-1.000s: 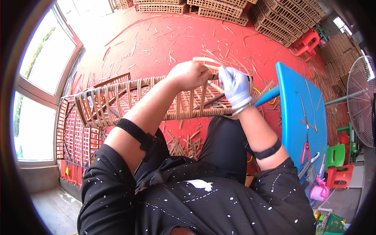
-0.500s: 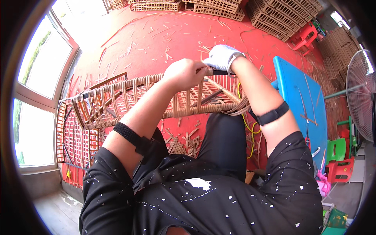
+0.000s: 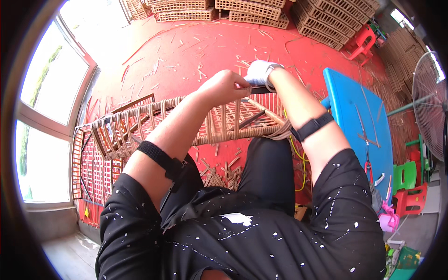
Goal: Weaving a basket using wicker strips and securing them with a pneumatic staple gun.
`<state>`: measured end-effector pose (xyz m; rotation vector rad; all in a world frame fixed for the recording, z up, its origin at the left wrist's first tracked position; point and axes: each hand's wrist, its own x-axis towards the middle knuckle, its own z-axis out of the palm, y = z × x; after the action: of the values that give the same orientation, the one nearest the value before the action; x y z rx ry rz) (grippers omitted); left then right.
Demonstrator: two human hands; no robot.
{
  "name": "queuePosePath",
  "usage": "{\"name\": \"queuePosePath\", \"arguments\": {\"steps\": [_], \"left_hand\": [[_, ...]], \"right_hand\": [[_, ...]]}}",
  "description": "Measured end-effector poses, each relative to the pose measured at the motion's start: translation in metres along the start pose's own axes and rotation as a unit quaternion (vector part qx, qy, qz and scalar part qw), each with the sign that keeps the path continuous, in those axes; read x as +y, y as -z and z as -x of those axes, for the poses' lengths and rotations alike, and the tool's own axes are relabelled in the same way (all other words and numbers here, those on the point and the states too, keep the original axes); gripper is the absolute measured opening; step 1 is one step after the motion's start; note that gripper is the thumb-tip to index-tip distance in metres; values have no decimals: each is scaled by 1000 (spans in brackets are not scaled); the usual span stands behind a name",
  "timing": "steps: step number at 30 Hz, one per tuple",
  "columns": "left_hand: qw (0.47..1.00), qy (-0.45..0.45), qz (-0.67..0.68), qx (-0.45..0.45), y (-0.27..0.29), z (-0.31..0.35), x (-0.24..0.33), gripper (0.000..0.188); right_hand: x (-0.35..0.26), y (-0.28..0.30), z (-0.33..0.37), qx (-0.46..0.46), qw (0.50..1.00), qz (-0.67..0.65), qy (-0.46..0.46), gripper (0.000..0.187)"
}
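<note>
A woven rattan frame (image 3: 217, 136) lies across my lap, its rails wrapped in tan strips and its panel an open lattice. At its far rail my left hand (image 3: 225, 88), bare, is closed in a pinch on a rattan strip (image 3: 245, 91) wound round the rail. My right hand (image 3: 261, 74), in a white glove, curls over the same rail just to the right, touching or nearly touching the left fingertips. Its fingers are partly hidden, and so is what they hold. Between the hands and the right corner, a dark length of rail (image 3: 259, 90) shows unwrapped.
A blue table (image 3: 359, 126) with tools and strips stands at right, near a fan (image 3: 429, 107) and a green stool (image 3: 404, 178). Another lattice piece (image 3: 95, 170) stands at left by the windows. Stacked woven crates (image 3: 252, 14) line the back; rattan scraps (image 3: 224, 175) litter the red floor.
My gloved right hand has come slightly lower over the rail. The left hand keeps its pinch there. The whole view has shifted a little.
</note>
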<state>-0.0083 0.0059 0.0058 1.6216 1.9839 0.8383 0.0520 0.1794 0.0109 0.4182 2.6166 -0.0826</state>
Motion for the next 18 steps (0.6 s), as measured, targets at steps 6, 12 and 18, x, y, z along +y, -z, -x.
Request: {"name": "queuePosePath", "arguments": {"steps": [6,12,18], "left_hand": [[998,7,46,-49,1,-6,-13,34],[995,-2,62,-84,2,-12,-18,38],[994,26,45,-92,6,-7,-9,36]], "right_hand": [[-15,-69,89,464,794,-392,-8,27],[-31,-119,99,362,859,-360,-40,36],[-18,-115,76,239,765,-598,-11,34]]}}
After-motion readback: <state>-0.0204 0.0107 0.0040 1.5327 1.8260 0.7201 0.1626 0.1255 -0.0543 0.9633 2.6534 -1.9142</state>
